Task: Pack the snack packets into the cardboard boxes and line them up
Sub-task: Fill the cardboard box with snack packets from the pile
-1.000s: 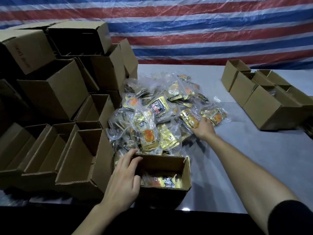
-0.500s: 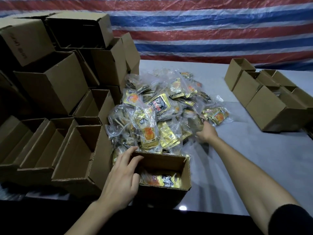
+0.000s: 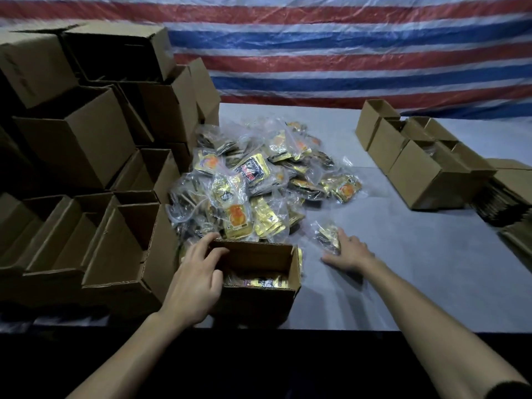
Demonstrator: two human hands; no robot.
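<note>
One loose snack packet [image 3: 326, 236] flat on the table [image 3: 417, 269], just right of the open box [image 3: 253, 303], off the near fringe of the pile [image 3: 253, 182]. Half covered by the right hand [image 3: 349, 251], fingers laid over it, thumb splayed wide. Pinched or merely pressed, cannot tell. Open box steadied at its left rim by the left hand [image 3: 195, 280], thumb hooked inside, fingers curled at the far corner. Packed packets [image 3: 256, 282] already down in the bottom.

Could skid rather than lift, by the look of it: slick clear wrap on a smooth sheet. Could catch on the box's right wall on the way in, or shove the box askew if the left grip slackens. Could drag neighbours off the pile's loose slope too.

Bare table open to the right of the hand, well apart from the row of boxes [image 3: 417, 171] there. Tight on the left, with the empty boxes [image 3: 121, 254] just beside the open one. Near table edge right under the box front, so no pulling back.
</note>
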